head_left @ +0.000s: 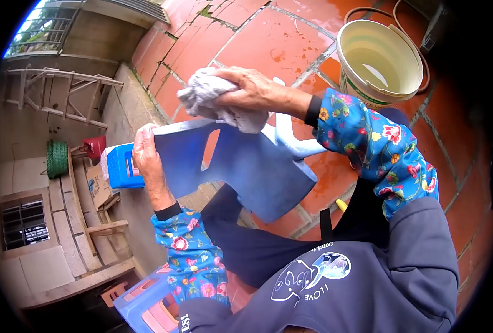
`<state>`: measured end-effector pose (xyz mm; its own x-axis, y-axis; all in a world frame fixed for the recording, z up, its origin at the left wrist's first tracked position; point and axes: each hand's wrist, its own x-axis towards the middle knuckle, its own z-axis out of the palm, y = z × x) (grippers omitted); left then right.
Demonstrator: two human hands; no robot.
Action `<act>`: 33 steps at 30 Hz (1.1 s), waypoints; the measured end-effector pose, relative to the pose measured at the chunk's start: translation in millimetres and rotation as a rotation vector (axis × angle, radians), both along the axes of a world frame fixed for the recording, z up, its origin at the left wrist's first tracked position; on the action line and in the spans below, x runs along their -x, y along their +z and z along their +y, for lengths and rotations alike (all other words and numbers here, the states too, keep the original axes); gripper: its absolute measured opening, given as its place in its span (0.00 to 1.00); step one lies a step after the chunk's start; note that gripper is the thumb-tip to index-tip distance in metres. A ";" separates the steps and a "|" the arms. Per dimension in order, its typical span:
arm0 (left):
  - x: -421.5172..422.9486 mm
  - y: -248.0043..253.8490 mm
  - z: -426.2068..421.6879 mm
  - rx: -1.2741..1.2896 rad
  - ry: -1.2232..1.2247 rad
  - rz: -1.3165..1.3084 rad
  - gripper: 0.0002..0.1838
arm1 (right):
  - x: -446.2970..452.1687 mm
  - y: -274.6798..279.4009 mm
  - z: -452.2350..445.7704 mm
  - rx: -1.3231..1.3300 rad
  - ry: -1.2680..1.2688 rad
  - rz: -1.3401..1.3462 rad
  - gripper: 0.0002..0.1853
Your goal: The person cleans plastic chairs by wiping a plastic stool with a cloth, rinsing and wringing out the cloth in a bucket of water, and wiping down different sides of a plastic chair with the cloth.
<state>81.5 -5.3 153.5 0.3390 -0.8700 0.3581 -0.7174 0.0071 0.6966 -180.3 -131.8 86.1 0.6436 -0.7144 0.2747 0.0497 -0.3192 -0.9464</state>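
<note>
A blue plastic chair point(241, 161) is tilted in front of me, with a slot cut through its panel and a pale leg sticking out to the right. My left hand point(148, 158) grips its left edge. Bunched in my right hand point(246, 89) is a wet-looking, pale grey cloth point(207, 95), which lies against the chair's upper edge. Part of the cloth hangs below the fingers and hides some of that edge.
A white bucket point(347, 75) of cloudy water stands at upper right on wet red tiles point(274, 41), a hose behind it. Another blue plastic piece point(121, 166) is beyond my left hand. A blue stool point(141, 305) sits at lower left. Left are a green basket point(57, 159) and wooden ladder point(63, 94).
</note>
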 end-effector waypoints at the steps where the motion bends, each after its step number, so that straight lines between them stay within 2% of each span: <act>1: -2.8 -5.3 -3.8 0.031 0.029 -0.037 0.18 | -19.0 9.1 2.4 0.168 -0.010 -0.135 0.31; 2: -4.1 -11.9 -7.3 0.062 0.052 -0.070 0.18 | -39.0 15.7 9.7 0.428 -0.096 -0.208 0.31; 3: -6.0 -21.2 -3.8 0.165 0.040 -0.019 0.16 | -51.9 26.6 22.4 0.388 -0.025 -0.313 0.29; 4: -9.2 -33.4 1.3 0.265 0.033 0.033 0.18 | -69.5 24.9 28.3 0.568 -0.137 -0.294 0.30; 6: -49.2 -47.5 -4.3 0.157 0.048 -0.308 0.19 | -69.3 8.7 23.5 0.516 -0.156 -0.235 0.32; 7: -35.8 -35.8 -8.7 0.293 -0.037 -0.856 0.13 | -59.2 10.2 14.6 0.464 -0.046 -0.157 0.33; 10: 19.2 1.4 -10.3 0.035 -0.094 0.109 0.13 | -40.7 -28.8 8.6 0.391 -0.017 -0.070 0.31; 12: 22.6 -3.1 -9.3 0.116 -0.024 0.070 0.15 | -26.2 -61.4 6.0 0.286 -0.024 0.231 0.32; 14: 19.6 -2.7 -4.6 0.137 -0.017 -0.025 0.14 | 0.5 -65.8 5.1 0.318 0.052 0.434 0.30; 16: 13.6 -5.3 -6.3 0.193 -0.069 -0.075 0.14 | 11.9 -57.9 2.7 0.390 0.007 0.461 0.30; 19: 5.6 -9.9 -8.3 0.209 -0.064 -0.074 0.15 | 10.5 -28.0 -5.6 0.411 -0.122 0.486 0.29; 22: 18.5 -3.7 -6.4 0.162 -0.004 -0.135 0.16 | -11.0 14.1 2.7 0.463 -0.066 0.028 0.30; 23: 15.4 -7.5 -8.9 0.157 0.038 -0.222 0.15 | -28.6 18.9 9.9 0.469 -0.060 -0.050 0.29; 24: 1.2 -16.8 -9.4 0.192 -0.023 -0.359 0.14 | -39.6 26.4 20.8 0.527 0.007 -0.186 0.31; 26: 6.0 -15.1 -10.7 0.219 -0.001 -0.301 0.14 | -51.0 22.1 32.1 0.547 -0.069 -0.094 0.35; 27: 11.0 -13.1 -10.5 0.220 0.004 -0.252 0.14 | -53.5 8.2 22.4 0.568 -0.021 -0.068 0.39; 28: 19.3 -8.1 -10.6 0.201 0.003 -0.165 0.15 | -50.0 5.6 18.8 0.500 -0.001 0.061 0.38; 29: 24.6 -8.6 -12.5 0.179 0.008 -0.079 0.15 | -44.2 -6.7 11.2 0.431 0.030 0.066 0.38; 32: 25.0 -6.2 -8.9 0.219 0.054 -0.191 0.15 | -23.9 -44.0 12.1 0.256 0.065 0.128 0.38; 33: 16.8 -11.1 -9.2 0.234 0.007 -0.114 0.15 | -18.4 -68.5 9.4 0.299 0.055 0.204 0.38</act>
<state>64.6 -14.5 142.3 0.2911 -0.7568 0.5853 -0.7918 0.1528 0.5914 -161.9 -122.4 17.6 0.7420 -0.5844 0.3284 -0.1057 -0.5858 -0.8036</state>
